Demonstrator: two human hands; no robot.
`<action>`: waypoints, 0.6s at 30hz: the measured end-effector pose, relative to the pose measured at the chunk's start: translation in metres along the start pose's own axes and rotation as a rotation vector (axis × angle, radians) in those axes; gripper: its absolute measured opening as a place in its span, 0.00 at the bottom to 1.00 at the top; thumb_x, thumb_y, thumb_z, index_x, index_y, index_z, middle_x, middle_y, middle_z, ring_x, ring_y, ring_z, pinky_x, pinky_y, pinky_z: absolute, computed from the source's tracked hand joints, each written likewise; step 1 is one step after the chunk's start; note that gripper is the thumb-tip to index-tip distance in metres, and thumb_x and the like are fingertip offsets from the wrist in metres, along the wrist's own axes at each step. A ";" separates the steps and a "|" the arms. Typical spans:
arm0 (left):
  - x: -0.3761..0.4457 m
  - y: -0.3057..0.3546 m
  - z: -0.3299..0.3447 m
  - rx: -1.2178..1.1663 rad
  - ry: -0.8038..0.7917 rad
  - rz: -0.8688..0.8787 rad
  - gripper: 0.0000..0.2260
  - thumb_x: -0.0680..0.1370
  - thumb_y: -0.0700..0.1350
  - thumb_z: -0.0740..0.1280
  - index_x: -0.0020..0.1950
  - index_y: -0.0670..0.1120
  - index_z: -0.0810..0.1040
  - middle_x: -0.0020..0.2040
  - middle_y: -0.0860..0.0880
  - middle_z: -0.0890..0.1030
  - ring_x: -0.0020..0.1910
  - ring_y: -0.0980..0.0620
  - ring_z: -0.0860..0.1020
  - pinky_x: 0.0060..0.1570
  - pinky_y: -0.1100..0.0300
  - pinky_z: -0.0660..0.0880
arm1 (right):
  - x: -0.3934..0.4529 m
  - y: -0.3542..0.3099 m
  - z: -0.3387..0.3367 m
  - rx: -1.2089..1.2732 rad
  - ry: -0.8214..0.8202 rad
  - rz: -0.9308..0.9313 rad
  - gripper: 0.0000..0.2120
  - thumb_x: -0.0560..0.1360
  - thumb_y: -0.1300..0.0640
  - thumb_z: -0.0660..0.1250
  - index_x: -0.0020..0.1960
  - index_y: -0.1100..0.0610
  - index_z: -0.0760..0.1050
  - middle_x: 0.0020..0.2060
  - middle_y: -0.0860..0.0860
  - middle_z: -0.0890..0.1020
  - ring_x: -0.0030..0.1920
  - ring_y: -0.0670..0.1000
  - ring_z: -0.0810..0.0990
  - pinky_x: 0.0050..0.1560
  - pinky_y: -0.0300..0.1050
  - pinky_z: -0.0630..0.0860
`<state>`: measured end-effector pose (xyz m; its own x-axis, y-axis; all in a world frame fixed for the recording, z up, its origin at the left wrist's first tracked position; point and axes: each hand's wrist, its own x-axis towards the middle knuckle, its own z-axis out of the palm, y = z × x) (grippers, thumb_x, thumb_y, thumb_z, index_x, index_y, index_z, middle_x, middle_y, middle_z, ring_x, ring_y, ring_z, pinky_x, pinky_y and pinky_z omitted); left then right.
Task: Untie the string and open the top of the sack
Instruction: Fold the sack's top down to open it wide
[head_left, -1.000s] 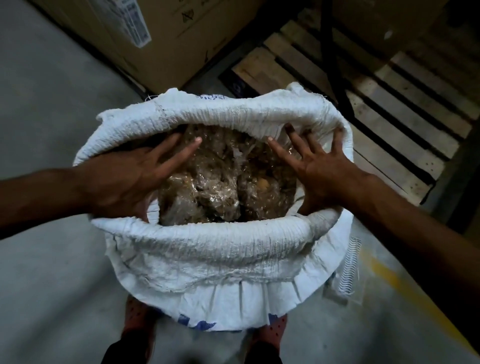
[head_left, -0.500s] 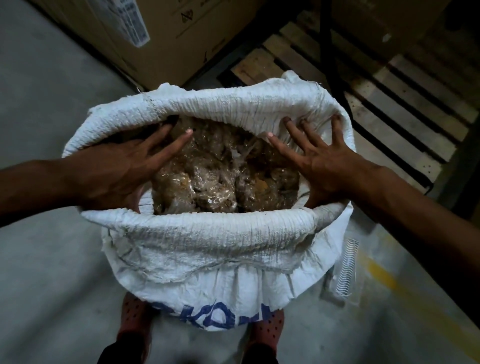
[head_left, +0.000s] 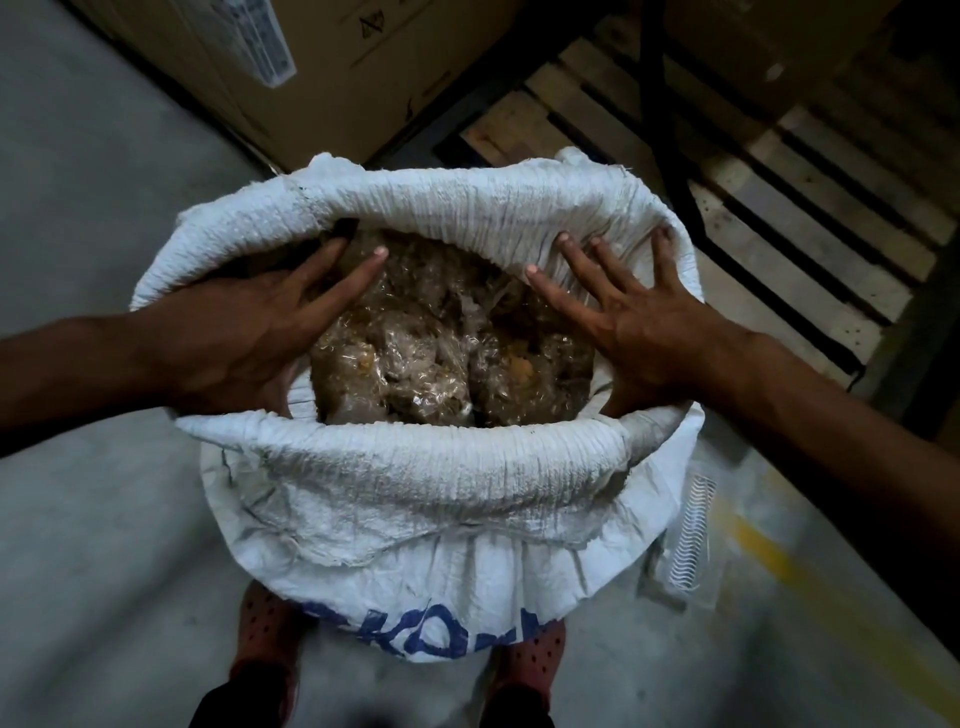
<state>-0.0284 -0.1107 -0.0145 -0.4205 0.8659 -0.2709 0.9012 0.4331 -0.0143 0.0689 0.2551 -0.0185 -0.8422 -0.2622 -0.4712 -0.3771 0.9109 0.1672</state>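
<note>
A white woven sack (head_left: 415, 499) with blue lettering stands on the floor in front of me, its top rolled down into a thick rim and its mouth wide open. Inside lie clear plastic bags of brown material (head_left: 441, 348). My left hand (head_left: 234, 338) lies flat on the left rim, fingers spread and reaching into the mouth. My right hand (head_left: 634, 327) presses flat on the right rim, fingers splayed toward the far wall of the sack. No string is visible.
A large cardboard box (head_left: 322, 67) stands behind the sack at top left. A wooden pallet (head_left: 753, 171) with a dark metal post (head_left: 670, 135) lies at the right. My feet in red dotted shoes (head_left: 265, 629) show under the sack. A yellow floor line (head_left: 763, 551) runs at the right.
The sack's near side has come up toward me, showing more blue lettering. Both hands have spread slightly outward along the rim, and the mouth looks wider.
</note>
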 end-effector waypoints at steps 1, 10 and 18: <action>0.001 0.001 -0.001 -0.001 -0.002 -0.004 0.66 0.63 0.80 0.64 0.86 0.42 0.39 0.85 0.31 0.45 0.82 0.28 0.55 0.77 0.32 0.63 | 0.001 0.000 -0.001 0.000 -0.003 0.000 0.77 0.52 0.24 0.75 0.78 0.44 0.23 0.81 0.60 0.33 0.82 0.65 0.41 0.71 0.82 0.38; 0.008 0.003 -0.003 0.018 -0.023 -0.053 0.66 0.61 0.82 0.59 0.86 0.43 0.39 0.84 0.30 0.47 0.81 0.27 0.59 0.76 0.32 0.65 | 0.001 -0.001 -0.002 0.007 0.011 -0.020 0.75 0.54 0.23 0.74 0.79 0.45 0.25 0.82 0.60 0.35 0.82 0.65 0.42 0.73 0.80 0.41; 0.018 0.011 -0.004 0.029 -0.029 -0.079 0.69 0.60 0.76 0.72 0.86 0.43 0.41 0.84 0.29 0.49 0.78 0.23 0.62 0.69 0.30 0.71 | -0.001 -0.004 -0.004 0.018 0.023 -0.031 0.75 0.54 0.22 0.73 0.80 0.46 0.27 0.82 0.59 0.36 0.82 0.64 0.42 0.74 0.79 0.42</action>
<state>-0.0267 -0.0893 -0.0159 -0.4873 0.8217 -0.2956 0.8684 0.4917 -0.0648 0.0698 0.2502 -0.0158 -0.8390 -0.2972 -0.4558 -0.3963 0.9077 0.1376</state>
